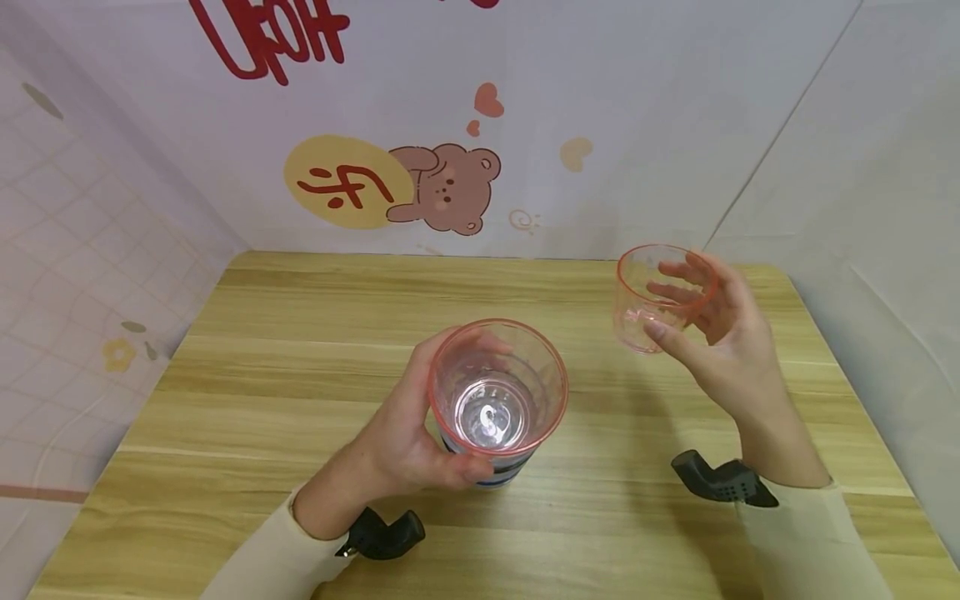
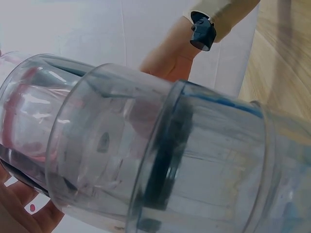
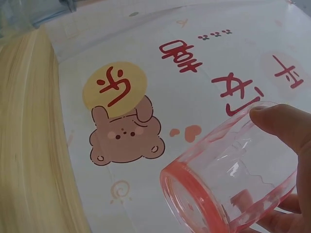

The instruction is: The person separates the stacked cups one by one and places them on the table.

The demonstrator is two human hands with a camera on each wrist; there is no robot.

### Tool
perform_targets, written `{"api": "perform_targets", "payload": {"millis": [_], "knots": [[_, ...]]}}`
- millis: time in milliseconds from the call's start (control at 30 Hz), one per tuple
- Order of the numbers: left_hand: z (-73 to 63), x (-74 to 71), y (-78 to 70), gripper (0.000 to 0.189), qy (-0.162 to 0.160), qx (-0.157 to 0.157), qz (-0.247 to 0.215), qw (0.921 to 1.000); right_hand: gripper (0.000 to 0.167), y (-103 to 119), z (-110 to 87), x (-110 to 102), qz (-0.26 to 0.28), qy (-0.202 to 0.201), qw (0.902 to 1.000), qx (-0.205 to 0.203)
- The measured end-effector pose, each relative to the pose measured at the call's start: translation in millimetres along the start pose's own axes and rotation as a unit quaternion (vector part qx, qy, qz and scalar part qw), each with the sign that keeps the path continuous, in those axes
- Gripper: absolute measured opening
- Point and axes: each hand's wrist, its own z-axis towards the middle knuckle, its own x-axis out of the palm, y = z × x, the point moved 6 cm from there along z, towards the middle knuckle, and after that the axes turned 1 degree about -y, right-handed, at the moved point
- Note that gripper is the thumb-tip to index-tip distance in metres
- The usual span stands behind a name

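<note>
My left hand [image 1: 405, 437] grips the upper part of an upright stack of clear cups [image 2: 214, 150], its thumb at the near side. The pink-rimmed cup [image 1: 491, 408] tops the stack, open end up. In the left wrist view, dark and blue bands show on cups lower down, and how far the cups nest is hard to tell. To the right, my right hand [image 1: 738, 358] holds a pink-tinted clear cup [image 3: 233, 165] above the table, apart from the stack. Its thumb lies on the near side and its fingers reach round behind.
A wood-grain table [image 1: 300, 400] lies beneath both hands. White sheeting [image 1: 645, 108] with a printed bear [image 1: 453, 192] and red lettering stands along the back, and pale panels close off both sides. A black wrist device [image 1: 723, 479] sits at each sleeve.
</note>
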Motion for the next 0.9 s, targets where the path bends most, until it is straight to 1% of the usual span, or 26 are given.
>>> {"api": "perform_targets", "payload": {"millis": [367, 700, 800, 900], "knots": [[0.0, 0.2, 2.0, 0.099, -0.001, -0.008, -0.002, 1.0, 0.084, -12.7, -2.8, -11.1, -0.044, -0.012, 0.9983, 0.036], [0.2, -0.1, 1.1, 0.099, -0.003, -0.001, -0.002, 1.0, 0.081, -25.3, -2.2, -20.7, -0.096, -0.015, 0.993, 0.067], [0.1, 0.2, 0.7, 0.099, -0.002, 0.003, -0.003, 1.0, 0.082, -30.0, -2.2, -25.1, -0.115, -0.021, 0.9896, 0.084], [0.1, 0.7, 0.6, 0.099, 0.0, 0.004, -0.004, 1.0, 0.082, -35.8, -2.4, -29.8, -0.149, -0.026, 0.9825, 0.108]]}}
